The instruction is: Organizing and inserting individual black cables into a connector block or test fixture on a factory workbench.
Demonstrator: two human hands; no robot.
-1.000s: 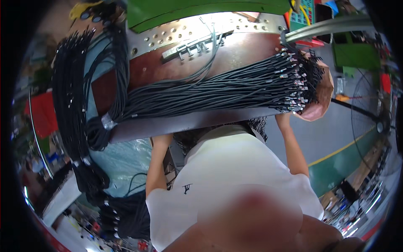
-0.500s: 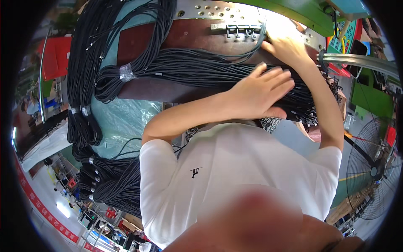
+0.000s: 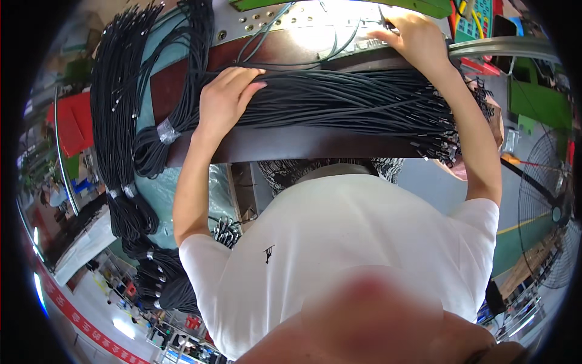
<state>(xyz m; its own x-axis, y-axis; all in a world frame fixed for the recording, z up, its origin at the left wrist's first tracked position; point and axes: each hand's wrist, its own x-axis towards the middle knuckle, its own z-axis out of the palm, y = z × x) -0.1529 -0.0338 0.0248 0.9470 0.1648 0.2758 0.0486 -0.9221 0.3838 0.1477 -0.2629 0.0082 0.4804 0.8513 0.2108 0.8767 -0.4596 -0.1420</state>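
A thick bundle of black cables (image 3: pixel 339 97) lies across the brown work surface, its tape-wrapped bend at the left. My left hand (image 3: pixel 223 100) rests at the bundle's upper left edge, fingers curled over the top strands with the thumb a little apart; whether it grips one is hidden. At the bright upper right, my right hand (image 3: pixel 419 43) has thumb and fingers closed on a small dark piece (image 3: pixel 388 25), perhaps a cable end; glare blurs it. A loose thin cable (image 3: pixel 285 65) loops between the hands, over a perforated metal plate (image 3: pixel 233 35).
More black cable bundles (image 3: pixel 115 115) hang at the left over green plastic sheeting. A metal strip (image 3: pixel 364 45) lies below the glare. Green machine parts (image 3: pixel 418 6) border the top; a curved metal rail (image 3: pixel 509 47) and a fan (image 3: pixel 545 212) stand at the right.
My left hand has moved left from above the bundle's right part to its left part. The black pieces on the metal strip no longer show, and the loose cable now loops farther left.
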